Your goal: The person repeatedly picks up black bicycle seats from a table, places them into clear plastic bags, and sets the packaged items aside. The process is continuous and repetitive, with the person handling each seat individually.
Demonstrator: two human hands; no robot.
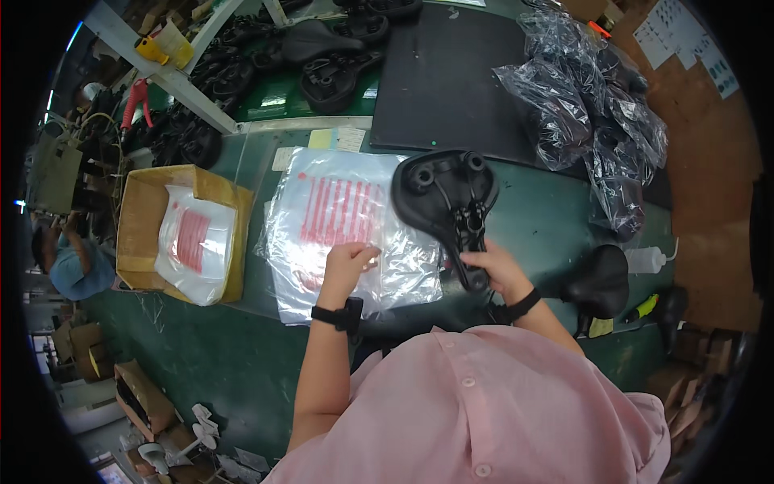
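My right hand [501,270] grips a black bicycle saddle [435,202] by its narrow nose. The saddle's underside, with its rails and two round springs or bumpers, faces up. To its left lies a stack of clear plastic bags [294,202] printed with red lines. Over the lower part of that stack is my left hand [351,264], its fingers pinched together at what looks like the edge of the top bag. The fingertips are partly hidden. The saddle's left side overlaps the right edge of the bags.
A cardboard box [133,234] holding more printed bags stands at the left. Plastic-wrapped saddles [580,105] are heaped at the far right on a black mat [451,81]. Loose saddles [322,48] lie at the back. Another saddle [598,278] and a white squeeze bottle [645,260] are at right.
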